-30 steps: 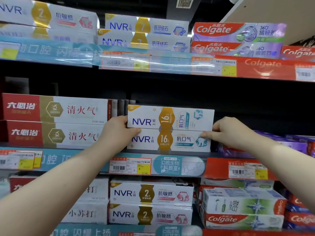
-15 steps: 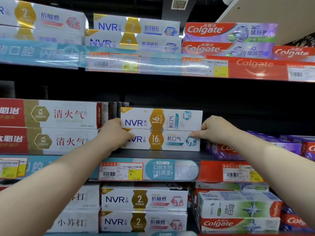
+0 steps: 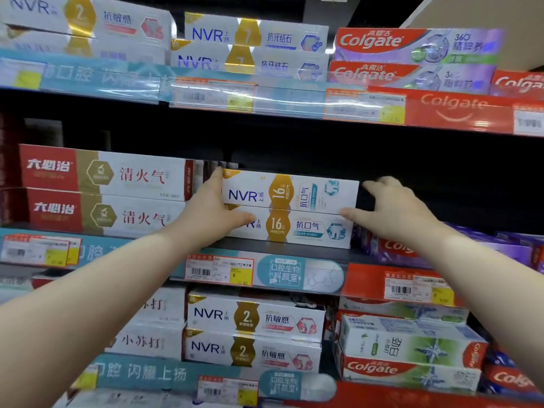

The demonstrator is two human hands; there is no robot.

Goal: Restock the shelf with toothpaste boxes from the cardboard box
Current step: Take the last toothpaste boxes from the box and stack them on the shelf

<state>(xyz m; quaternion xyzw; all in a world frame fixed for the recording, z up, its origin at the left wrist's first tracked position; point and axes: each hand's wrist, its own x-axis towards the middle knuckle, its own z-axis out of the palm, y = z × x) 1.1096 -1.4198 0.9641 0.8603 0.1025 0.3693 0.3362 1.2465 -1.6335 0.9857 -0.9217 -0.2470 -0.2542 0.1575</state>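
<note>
left hand (image 3: pixel 212 213): fingers pretty much straight, pressed on the left end of the stack, thumb lying over the lower NVR box (image 3: pixel 306 229)
right hand (image 3: pixel 394 213): loose, a fingertip touching the right front edge
upper NVR box (image 3: pixel 294 191): sits on the lower one, middle shelf (image 3: pixel 279 251), beside the red-and-white boxes (image 3: pixel 117 175)

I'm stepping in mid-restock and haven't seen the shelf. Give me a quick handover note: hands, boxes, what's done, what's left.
Left hand: open, flat against the left ends of the upper NVR 16 box and lower NVR 16 box, thumb across the lower one.
Right hand: open, one fingertip touching the right end of the pair.
Boxes: stacked one on the other on the middle shelf, beside the red-and-white boxes.
Done: these two are on the shelf.
Left: square them up, let go, fetch more. The cardboard box is out of view.
</note>
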